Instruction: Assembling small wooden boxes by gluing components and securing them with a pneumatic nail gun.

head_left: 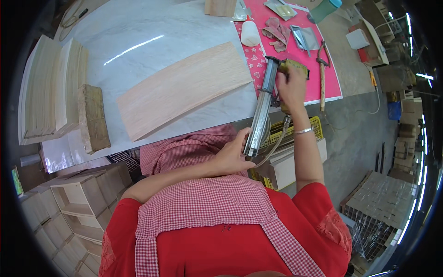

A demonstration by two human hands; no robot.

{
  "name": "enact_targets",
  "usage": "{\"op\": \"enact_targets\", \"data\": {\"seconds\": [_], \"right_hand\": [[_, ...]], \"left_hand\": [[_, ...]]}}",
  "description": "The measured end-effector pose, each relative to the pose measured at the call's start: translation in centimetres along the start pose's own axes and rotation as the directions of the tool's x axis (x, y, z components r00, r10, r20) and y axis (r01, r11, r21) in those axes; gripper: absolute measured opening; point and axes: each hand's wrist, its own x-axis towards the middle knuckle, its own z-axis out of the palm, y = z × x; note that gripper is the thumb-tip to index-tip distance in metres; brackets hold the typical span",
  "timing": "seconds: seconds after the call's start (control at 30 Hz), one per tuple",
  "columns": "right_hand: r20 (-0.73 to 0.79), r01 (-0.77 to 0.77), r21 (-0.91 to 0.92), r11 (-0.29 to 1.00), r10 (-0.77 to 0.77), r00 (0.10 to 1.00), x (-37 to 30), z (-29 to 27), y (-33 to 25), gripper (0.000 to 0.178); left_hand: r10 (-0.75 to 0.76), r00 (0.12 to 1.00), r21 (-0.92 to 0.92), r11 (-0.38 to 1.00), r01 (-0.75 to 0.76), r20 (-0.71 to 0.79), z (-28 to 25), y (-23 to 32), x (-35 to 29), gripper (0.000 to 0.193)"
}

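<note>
An air nail gun [264, 104] with a long silver magazine and a yellow-green body lies across the table's right front edge. My right hand [292, 87] is closed around its body near the far end. At the near end of the magazine, my left hand [232, 154] has its thumb and fingers on either side, gripping it. A hose [276, 150] runs down from the tool. Left of the gun, a thin, pale wooden board [184, 90] rests on the white marble-patterned tabletop [134, 41].
Stacked boards [41, 92] and a wrapped brown block [92, 117] stand at the left. On the pink cover [295, 44] are a white squeeze bottle [249, 33], a crumpled cloth [277, 33] and a hammer [322, 74]. A yellow crate [315, 124] sits below the edge.
</note>
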Motion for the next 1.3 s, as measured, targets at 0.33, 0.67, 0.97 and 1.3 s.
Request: {"op": "enact_targets", "data": {"seconds": [0.33, 0.67, 0.97, 1.3], "right_hand": [[0.646, -0.810, 0.519, 0.273, 0.495, 0.581, -3.5, -1.1, 4.8, 0.032], [0.102, -0.365, 0.801, 0.475, 0.493, 0.864, -8.1, -15.8, -7.9, 0.026], [0.258, -0.351, 0.618, 0.704, 0.240, 0.936, -4.5, -18.8, -13.1, 0.015], [0.617, -0.343, 0.344, 0.874, 0.065, 0.785, -1.1, -16.4, -19.4, 0.019]], "left_hand": [[0.307, 0.949, 0.689, 0.703, -0.175, -0.072, 0.1, 0.7, 0.2, 0.043], [0.675, 0.738, 0.819, 0.427, -0.382, -0.008, -1.2, 4.1, -0.8, 0.037], [0.738, 0.620, 0.962, 0.169, 0.214, -0.267, -16.6, 6.9, -12.8, 0.062], [0.384, 0.849, 0.926, 0.254, 0.280, -0.362, -21.3, 6.4, -14.3, 0.068]]}}
